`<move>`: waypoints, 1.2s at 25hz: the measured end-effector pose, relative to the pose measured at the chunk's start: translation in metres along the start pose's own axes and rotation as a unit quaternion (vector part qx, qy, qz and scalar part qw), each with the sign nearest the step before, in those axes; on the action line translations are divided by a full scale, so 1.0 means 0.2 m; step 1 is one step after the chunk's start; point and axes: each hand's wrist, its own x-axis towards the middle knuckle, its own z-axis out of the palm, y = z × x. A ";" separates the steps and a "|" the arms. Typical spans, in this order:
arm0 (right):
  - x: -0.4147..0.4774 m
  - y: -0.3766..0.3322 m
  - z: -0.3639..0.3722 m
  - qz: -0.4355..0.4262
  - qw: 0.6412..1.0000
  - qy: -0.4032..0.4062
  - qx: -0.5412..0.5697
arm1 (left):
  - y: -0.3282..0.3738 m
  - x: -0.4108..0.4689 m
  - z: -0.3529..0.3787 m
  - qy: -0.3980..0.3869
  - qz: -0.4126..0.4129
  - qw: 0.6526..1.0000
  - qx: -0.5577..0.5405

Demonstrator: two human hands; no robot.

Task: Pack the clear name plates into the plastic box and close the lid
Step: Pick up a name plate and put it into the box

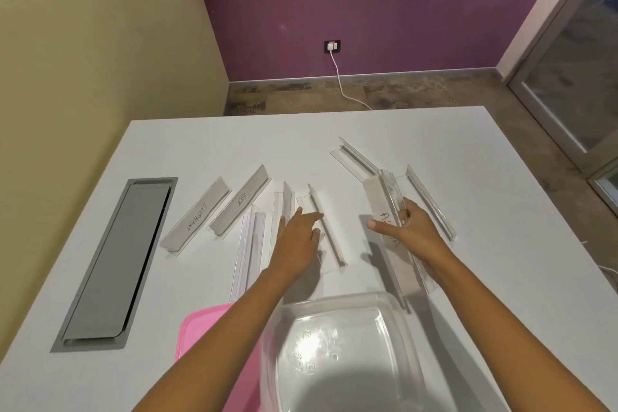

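Observation:
Several clear name plates lie spread across the white table [468, 144]. One reads ELEPHANT [195, 216], one beside it TIGER [240, 200]. My right hand [409, 232] grips a lettered plate [391, 237] together with another clear one, lifted and tilted. My left hand [297, 241] lies flat, fingers apart, touching a clear plate [329, 237] on the table. The clear plastic box [337, 354] stands open at the near edge, with nothing inside. Its pink lid [200, 331] lies to its left, partly under my left forearm.
A grey cable hatch [113, 264] is set into the table at the left. More clear plates lie at the far right [431, 204] and far middle [352, 157]. A white cable [337, 73] runs from a wall socket across the floor.

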 end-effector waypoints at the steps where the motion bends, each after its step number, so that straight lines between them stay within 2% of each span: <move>1: -0.03 0.00 -0.01 -0.007 1.000 -0.011 0.020 | -0.01 -0.05 -0.02 0.004 -0.009 1.000 -0.019; 4: -0.14 0.01 -0.02 -0.036 0.996 -0.031 0.073 | -0.06 -0.23 -0.05 0.012 -0.044 0.998 -0.051; 7: -0.27 0.01 0.01 -0.070 0.994 -0.057 0.064 | -0.13 -0.44 -0.08 0.049 -0.107 0.987 -0.108; 11: -0.44 0.05 0.10 -0.128 0.980 -0.139 -0.062 | -0.20 -0.66 -0.09 0.059 -0.208 0.965 -0.148; 15: -0.57 0.21 0.30 -0.169 0.939 -0.242 -0.179 | -0.21 -0.80 0.00 0.066 -0.274 0.941 -0.187; 17: -0.58 0.31 0.39 -0.180 0.918 -0.267 -0.232 | -0.20 -0.82 0.04 0.075 -0.286 0.933 -0.205; 20: -0.55 0.41 0.49 -0.211 0.886 -0.247 -0.330 | -0.19 -0.84 0.06 0.088 -0.286 0.931 -0.208; 26: -0.50 0.51 0.59 -0.295 0.826 -0.210 -0.433 | -0.21 -0.86 0.06 0.085 -0.278 0.936 -0.201; 30: -0.47 0.55 0.60 -0.334 0.828 -0.164 -0.419 | -0.21 -0.86 0.07 0.099 -0.271 0.935 -0.205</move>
